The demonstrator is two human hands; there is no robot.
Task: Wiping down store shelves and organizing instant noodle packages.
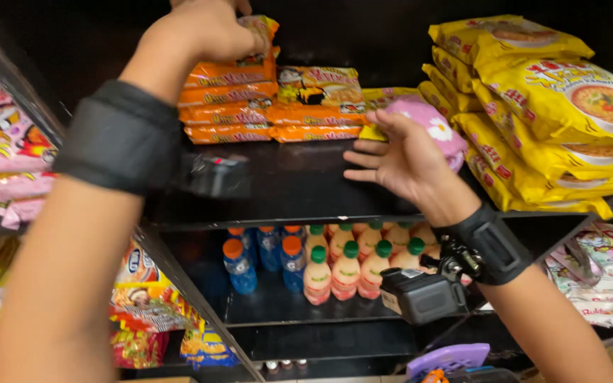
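On the dark shelf (285, 184) my left hand (207, 28) has its fingers clenched on the top orange noodle packet (239, 67) of the stack (back left); my right hand (402, 159), fingers spread, touches a pink packet (431, 124).

1. The upper shelf (285, 186) is dark and glossy, with a bare stretch at its front middle.
2. On it, at the back left, lie stacked orange noodle packets (250, 113).
3. A pile of yellow noodle packets (533, 120) fills its right end, with a pink packet (431, 128) just beside it.
4. The lower shelf (299, 308) carries blue bottles (264, 255) with orange caps and pale bottles (349, 266) with green caps.
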